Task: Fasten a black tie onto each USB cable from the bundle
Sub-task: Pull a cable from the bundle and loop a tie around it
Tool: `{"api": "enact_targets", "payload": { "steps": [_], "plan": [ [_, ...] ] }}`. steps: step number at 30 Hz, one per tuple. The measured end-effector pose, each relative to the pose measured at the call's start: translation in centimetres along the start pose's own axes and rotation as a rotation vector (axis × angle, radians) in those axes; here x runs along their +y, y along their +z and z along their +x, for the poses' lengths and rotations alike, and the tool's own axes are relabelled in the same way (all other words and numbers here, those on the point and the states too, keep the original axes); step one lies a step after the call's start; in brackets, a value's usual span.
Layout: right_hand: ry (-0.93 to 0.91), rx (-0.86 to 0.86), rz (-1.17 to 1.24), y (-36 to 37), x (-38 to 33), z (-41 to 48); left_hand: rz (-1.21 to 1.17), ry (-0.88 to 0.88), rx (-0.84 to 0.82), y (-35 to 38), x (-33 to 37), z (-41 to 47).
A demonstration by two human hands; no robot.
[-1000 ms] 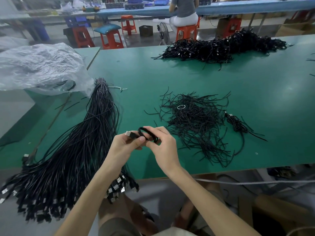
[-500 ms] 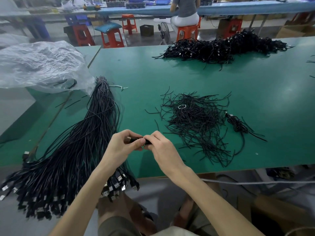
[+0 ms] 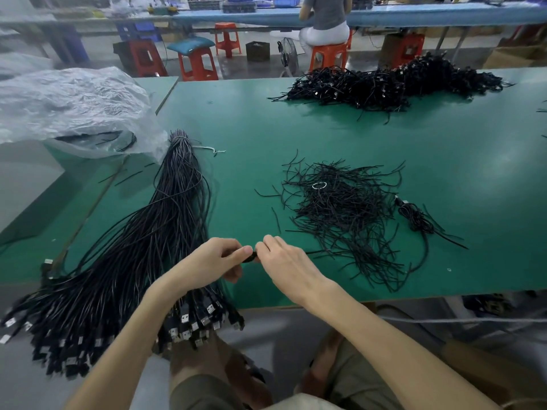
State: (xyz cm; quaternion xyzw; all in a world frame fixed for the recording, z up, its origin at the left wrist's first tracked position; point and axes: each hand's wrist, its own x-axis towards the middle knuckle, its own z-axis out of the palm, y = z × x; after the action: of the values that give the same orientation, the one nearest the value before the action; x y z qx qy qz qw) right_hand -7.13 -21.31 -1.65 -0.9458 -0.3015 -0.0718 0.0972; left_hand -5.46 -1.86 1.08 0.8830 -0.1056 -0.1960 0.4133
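Fingertips of the left hand point(image 3: 211, 261) and right hand point(image 3: 288, 266) met above the near edge of the green table point(image 3: 296, 128), both pinching a small coiled black USB cable point(image 3: 251, 257). The long bundle of black USB cables point(image 3: 142, 247) lay to the left; a loose pile of black ties point(image 3: 343, 214) lay right, slightly farther.

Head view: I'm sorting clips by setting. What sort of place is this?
Likely a cable assembly workshop: a bundle of USB cables, a pile of black ties, a green workbench, plastic stools.

Even overhead light, wide-angle edge warp
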Motion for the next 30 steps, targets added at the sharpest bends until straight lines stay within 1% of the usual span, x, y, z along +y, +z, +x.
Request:
{"api": "enact_targets", "payload": {
  "steps": [2, 3, 6, 8, 10, 14, 16, 17, 19, 21, 23, 28, 30],
  "plan": [
    [-0.048, 0.005, -0.013, 0.1, 0.0, 0.1, 0.061, 0.033, -0.116, 0.0, 0.1, 0.0],
    [-0.063, 0.007, -0.024, 0.0, 0.0, 0.2, 0.057, 0.047, -0.147, 0.1, 0.1, 0.1],
    [-0.085, 0.077, -0.031, 0.0, 0.6, 0.8, -0.033, 0.056, -0.132, 0.5, -0.4, 0.7],
    [-0.096, 0.152, -0.072, 0.1, 1.0, 1.3, -0.094, 0.055, -0.060, 0.9, -0.7, 1.2],
    [-0.073, 0.220, -0.152, 0.5, 1.4, 1.7, -0.135, 0.051, 0.058, 1.4, -1.0, 1.8],
    [0.091, 0.362, -0.117, 0.4, 1.8, 2.1, -0.368, -0.050, 0.323, 1.4, -2.0, 2.9],
    [0.179, 0.408, -0.082, 0.5, 2.2, 2.1, -0.476, -0.087, 0.411, 1.5, -2.5, 3.3],
    [0.249, 0.384, -0.050, 0.6, 2.5, 2.2, -0.512, -0.093, 0.434, 1.8, -2.7, 3.5],
    [0.424, 0.270, 0.030, 1.0, 3.4, 2.7, -0.537, -0.082, 0.444, 2.8, -3.1, 3.7],
    [0.554, 0.173, 0.032, 1.7, 4.4, 3.5, -0.542, -0.070, 0.433, 3.5, -3.3, 3.9],
    [0.610, 0.120, 0.016, 2.2, 5.1, 4.2, -0.543, -0.067, 0.426, 3.7, -3.4, 4.2],
    [0.679, 0.033, 0.045, 3.0, 5.6, 5.8, -0.534, -0.073, 0.395, 3.7, -3.6, 4.4],
    [0.678, 0.009, 0.031, 3.1, 5.5, 6.2, -0.539, -0.070, 0.397, 3.7, -3.7, 4.4]
  ]
}}
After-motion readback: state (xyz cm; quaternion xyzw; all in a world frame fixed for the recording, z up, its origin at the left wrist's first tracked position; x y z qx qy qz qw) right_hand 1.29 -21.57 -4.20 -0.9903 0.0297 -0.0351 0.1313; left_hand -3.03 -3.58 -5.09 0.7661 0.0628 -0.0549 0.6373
